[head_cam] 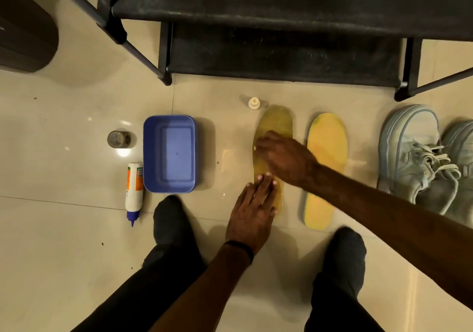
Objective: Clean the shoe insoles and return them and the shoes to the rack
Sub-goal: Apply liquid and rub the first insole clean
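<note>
— Yellow foam, both of them: the left insole (pixel 275 123) looks darker and glossy, as if wet, while the right insole (pixel 326 167) beside it on the floor looks matte and dry.

— How are the hands placed?

— Left hand (pixel 252 212) lies flat, fingers straight, pressing the heel end down. Right hand (pixel 284 158) has its fingers bent over the middle; whether it pinches a cloth or brush, I cannot tell.

— Risks?

— Glossy tile (pixel 64 229) under thin, flexible foam: I'd judge a hard scrub could skate the insole sideways into the small bottle (pixel 254 102) standing just past its toe. Too much wetting might also leave the foam soggy before it goes back into the grey-blue canvas shoes (pixel 419 160), which wait right of the insoles, below the black rack (pixel 281 4).
</note>
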